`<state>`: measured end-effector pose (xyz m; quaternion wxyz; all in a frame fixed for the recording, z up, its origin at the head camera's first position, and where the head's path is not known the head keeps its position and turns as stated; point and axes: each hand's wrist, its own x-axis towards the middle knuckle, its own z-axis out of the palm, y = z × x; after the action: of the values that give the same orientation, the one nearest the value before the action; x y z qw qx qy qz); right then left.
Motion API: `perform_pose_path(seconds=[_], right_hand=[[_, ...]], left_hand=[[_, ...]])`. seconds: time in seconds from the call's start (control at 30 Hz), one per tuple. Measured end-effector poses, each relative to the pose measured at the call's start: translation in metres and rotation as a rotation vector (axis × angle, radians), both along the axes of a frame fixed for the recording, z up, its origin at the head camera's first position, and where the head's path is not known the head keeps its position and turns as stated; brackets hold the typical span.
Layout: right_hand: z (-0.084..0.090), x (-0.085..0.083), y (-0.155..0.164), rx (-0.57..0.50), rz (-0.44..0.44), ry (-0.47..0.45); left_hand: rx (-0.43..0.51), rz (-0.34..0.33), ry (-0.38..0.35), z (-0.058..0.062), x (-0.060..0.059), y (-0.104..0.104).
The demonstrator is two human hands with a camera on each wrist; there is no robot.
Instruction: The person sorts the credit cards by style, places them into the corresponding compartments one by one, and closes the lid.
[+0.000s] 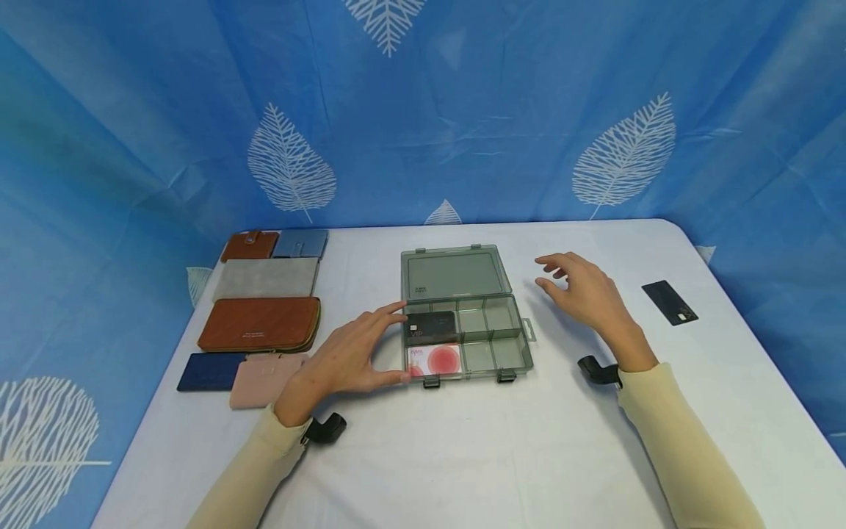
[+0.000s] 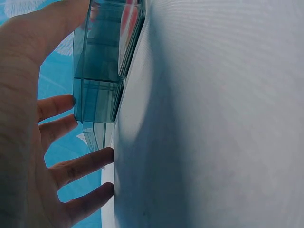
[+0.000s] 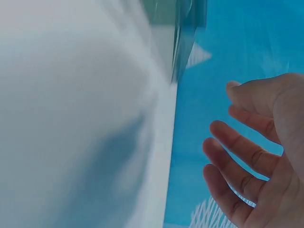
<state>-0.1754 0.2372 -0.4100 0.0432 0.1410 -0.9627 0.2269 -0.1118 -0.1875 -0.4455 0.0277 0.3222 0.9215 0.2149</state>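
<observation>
Left hand (image 1: 344, 360) at organizer box (image 1: 492, 345), black "VIP" card (image 1: 431, 326)

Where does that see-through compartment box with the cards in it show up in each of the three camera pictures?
Head: the clear box lies open at mid-table, between the left hand and right hand.
Left wrist: top left, seen edge-on beside the fingers.
Right wrist: a blurred corner at the top edge.
Shared landmark: the white table, in all three views.
</observation>
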Motion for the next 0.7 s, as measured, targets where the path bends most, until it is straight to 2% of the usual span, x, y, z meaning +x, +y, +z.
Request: perform_pose_path(seconds=[0.43,0.7], right_hand=[[-0.005,-0.002,0.066,-0.034,-0.192,-0.102],[-0.006,0.003,0.111,0.008,-0.291,-0.190]], left_hand=[[0.010,0.001,0.012,-0.002,0.001,-0.002],[0.015,-0.007,0.003,-0.002,0.000,-0.001]])
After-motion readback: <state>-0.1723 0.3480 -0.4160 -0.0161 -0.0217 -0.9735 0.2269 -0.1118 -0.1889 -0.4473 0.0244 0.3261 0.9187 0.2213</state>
